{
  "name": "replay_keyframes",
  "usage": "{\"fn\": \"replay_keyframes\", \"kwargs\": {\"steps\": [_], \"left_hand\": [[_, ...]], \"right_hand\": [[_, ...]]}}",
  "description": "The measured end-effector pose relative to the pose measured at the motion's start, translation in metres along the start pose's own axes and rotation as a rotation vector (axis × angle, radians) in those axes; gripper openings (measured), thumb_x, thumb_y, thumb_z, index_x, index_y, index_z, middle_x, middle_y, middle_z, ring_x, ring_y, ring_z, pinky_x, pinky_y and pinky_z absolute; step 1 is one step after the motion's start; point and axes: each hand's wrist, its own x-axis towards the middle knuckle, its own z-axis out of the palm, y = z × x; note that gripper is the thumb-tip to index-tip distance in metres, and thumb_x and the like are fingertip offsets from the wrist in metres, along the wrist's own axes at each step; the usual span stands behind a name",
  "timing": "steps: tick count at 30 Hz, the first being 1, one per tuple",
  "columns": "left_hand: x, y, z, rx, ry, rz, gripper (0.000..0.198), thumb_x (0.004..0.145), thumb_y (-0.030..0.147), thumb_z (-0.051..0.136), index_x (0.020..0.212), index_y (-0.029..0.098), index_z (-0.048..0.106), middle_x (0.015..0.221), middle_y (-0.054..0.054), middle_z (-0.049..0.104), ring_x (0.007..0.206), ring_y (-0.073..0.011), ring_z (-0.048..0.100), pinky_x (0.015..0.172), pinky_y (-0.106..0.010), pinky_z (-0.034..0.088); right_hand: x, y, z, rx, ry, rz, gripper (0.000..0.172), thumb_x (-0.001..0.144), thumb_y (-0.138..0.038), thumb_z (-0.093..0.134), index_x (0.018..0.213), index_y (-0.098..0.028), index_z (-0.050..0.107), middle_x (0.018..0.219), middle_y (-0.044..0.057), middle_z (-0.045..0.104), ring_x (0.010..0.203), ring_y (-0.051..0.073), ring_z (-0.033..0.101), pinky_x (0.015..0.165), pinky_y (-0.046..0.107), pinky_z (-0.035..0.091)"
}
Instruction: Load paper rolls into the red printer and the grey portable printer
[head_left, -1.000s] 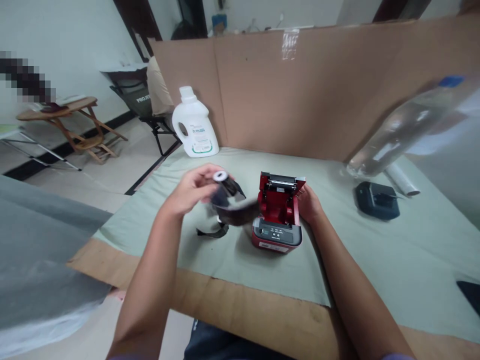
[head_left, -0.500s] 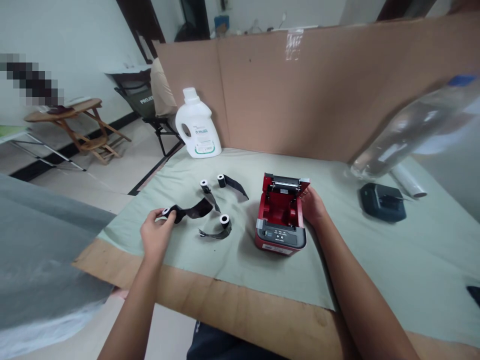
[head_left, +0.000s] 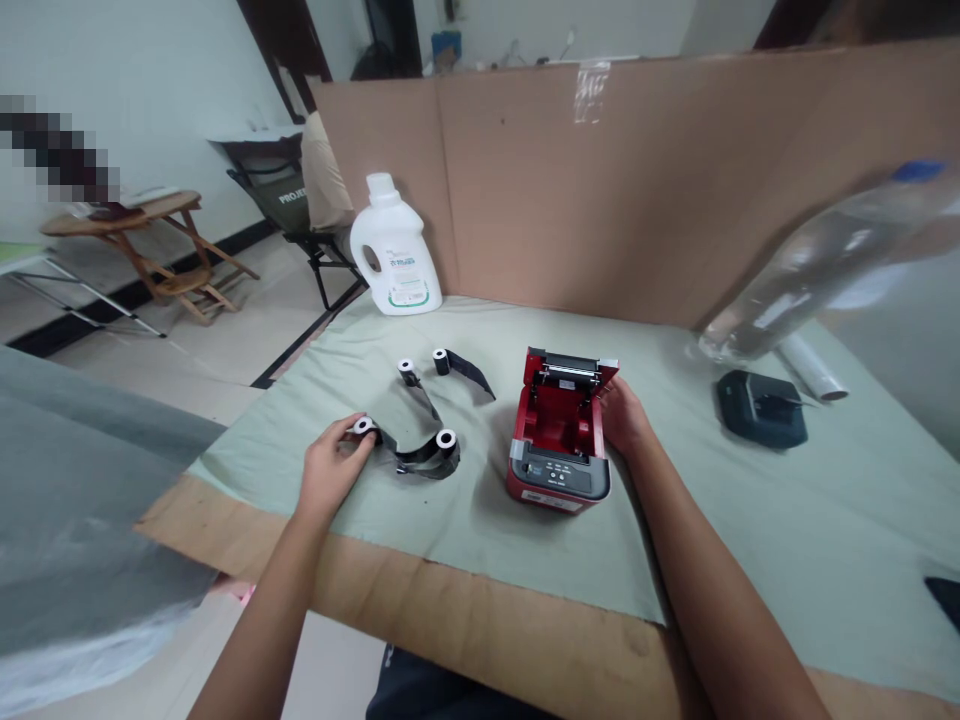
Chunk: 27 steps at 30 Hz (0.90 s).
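A roll (head_left: 364, 426) is pinched by the left hand (head_left: 334, 466) at the left of the cloth (head_left: 750, 530), the thumb and fingers being closed down to its width. Its white core is turned upward, and its black strip is trailed to the right, up to the strip of the near roll (head_left: 446, 441); whether the two are touching cannot be told. Farther off, the middle roll (head_left: 406, 368) and, just to its right, the far roll (head_left: 440, 361) are stood on end, each with its strip let out to the right.

To the right of the rolls, the red printer (head_left: 559, 478) is set on the cloth with its lid (head_left: 570, 372) raised and its red inside exposed. Its right side is met by the right hand (head_left: 624, 415) beside the lid; the fingertips are partly hidden, so how far they are closed, or whether anything is gripped, cannot be told.

A white jug (head_left: 397, 255) is placed at the far left, before the cardboard (head_left: 562, 190). At the far right, a clear bottle (head_left: 817, 270), a tube (head_left: 814, 368) and a black device (head_left: 761, 410) are seen.
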Motion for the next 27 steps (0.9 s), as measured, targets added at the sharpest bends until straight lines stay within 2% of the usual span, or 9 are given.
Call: {"fn": "replay_keyframes", "kwargs": {"steps": [4, 9, 10, 12, 15, 18, 20, 23, 27], "left_hand": [[0.002, 0.005, -0.009, 0.074, -0.031, 0.143, 0.048, 0.085, 0.041, 0.059, 0.126, 0.019, 0.067, 0.116, -0.008, 0.072, 0.089, -0.0221, 0.065, 0.082, -0.031, 0.052], [0.038, 0.041, -0.015, 0.097, 0.205, 0.161, 0.050, 0.088, 0.039, 0.055, 0.134, 0.021, 0.063, 0.120, -0.006, 0.072, 0.090, -0.0223, 0.062, 0.088, -0.033, 0.050], [0.051, 0.053, -0.010, 0.109, 0.181, 0.173, 0.047, 0.089, 0.042, 0.057, 0.130, 0.021, 0.066, 0.117, -0.005, 0.074, 0.090, -0.0227, 0.063, 0.089, -0.033, 0.049], [0.077, 0.079, 0.007, 0.180, 0.026, 0.201, 0.045, 0.088, 0.048, 0.061, 0.124, 0.023, 0.071, 0.113, -0.005, 0.076, 0.093, -0.0248, 0.064, 0.089, -0.034, 0.049], [0.109, 0.112, 0.043, 0.337, -0.188, 0.174, 0.051, 0.084, 0.053, 0.066, 0.124, 0.022, 0.072, 0.116, -0.009, 0.076, 0.108, -0.0311, 0.065, 0.088, -0.035, 0.050], [0.123, 0.130, 0.075, 0.495, -0.267, 0.127, 0.051, 0.084, 0.053, 0.066, 0.125, 0.023, 0.072, 0.121, -0.013, 0.074, 0.117, -0.0358, 0.064, 0.089, -0.039, 0.051], [0.125, 0.135, 0.087, 0.534, -0.275, 0.104, 0.046, 0.085, 0.049, 0.065, 0.121, 0.022, 0.073, 0.120, -0.015, 0.074, 0.114, -0.0371, 0.066, 0.087, -0.040, 0.052], [0.123, 0.137, 0.088, 0.514, -0.262, 0.109, 0.035, 0.086, 0.039, 0.063, 0.114, 0.021, 0.075, 0.114, -0.016, 0.075, 0.108, -0.0354, 0.068, 0.086, -0.039, 0.053], [0.117, 0.144, 0.067, 0.413, -0.186, 0.206, 0.032, 0.085, 0.024, 0.059, 0.114, 0.021, 0.073, 0.112, -0.012, 0.076, 0.106, -0.0294, 0.068, 0.091, -0.036, 0.051]], "right_hand": [[0.000, 0.000, 0.000, 0.019, 0.027, 0.005, 0.028, 0.080, -0.053, 0.071, 0.091, -0.028, 0.070, 0.097, 0.001, 0.077, 0.103, 0.026, 0.069, 0.096, 0.040, 0.054], [0.001, 0.001, 0.000, 0.018, 0.018, 0.014, 0.026, 0.081, -0.050, 0.070, 0.094, -0.027, 0.071, 0.093, 0.001, 0.077, 0.104, 0.028, 0.070, 0.097, 0.042, 0.053], [0.001, 0.001, 0.000, 0.022, 0.016, 0.013, 0.027, 0.082, -0.050, 0.070, 0.095, -0.027, 0.071, 0.094, 0.001, 0.077, 0.105, 0.028, 0.070, 0.097, 0.042, 0.053], [0.002, 0.001, 0.000, 0.037, 0.013, 0.003, 0.027, 0.082, -0.050, 0.070, 0.096, -0.027, 0.072, 0.095, 0.001, 0.078, 0.105, 0.027, 0.069, 0.097, 0.041, 0.053], [0.003, 0.002, 0.001, 0.055, 0.011, -0.016, 0.025, 0.081, -0.049, 0.071, 0.092, -0.027, 0.072, 0.096, 0.000, 0.078, 0.102, 0.024, 0.070, 0.097, 0.037, 0.053], [0.003, 0.003, 0.001, 0.053, 0.010, -0.019, 0.028, 0.080, -0.050, 0.072, 0.092, -0.026, 0.072, 0.095, 0.000, 0.078, 0.097, 0.023, 0.070, 0.094, 0.036, 0.053], [0.004, 0.003, 0.000, 0.049, 0.007, -0.019, 0.030, 0.079, -0.051, 0.072, 0.094, -0.025, 0.072, 0.095, 0.000, 0.078, 0.094, 0.022, 0.070, 0.091, 0.034, 0.054], [0.003, 0.002, -0.002, 0.038, 0.009, -0.020, 0.031, 0.078, -0.051, 0.071, 0.094, -0.024, 0.072, 0.093, 0.000, 0.077, 0.089, 0.020, 0.071, 0.085, 0.032, 0.055], [0.002, 0.001, 0.000, 0.017, 0.011, -0.023, 0.033, 0.077, -0.051, 0.072, 0.094, -0.023, 0.072, 0.092, 0.001, 0.077, 0.088, 0.020, 0.070, 0.084, 0.031, 0.055]]}}
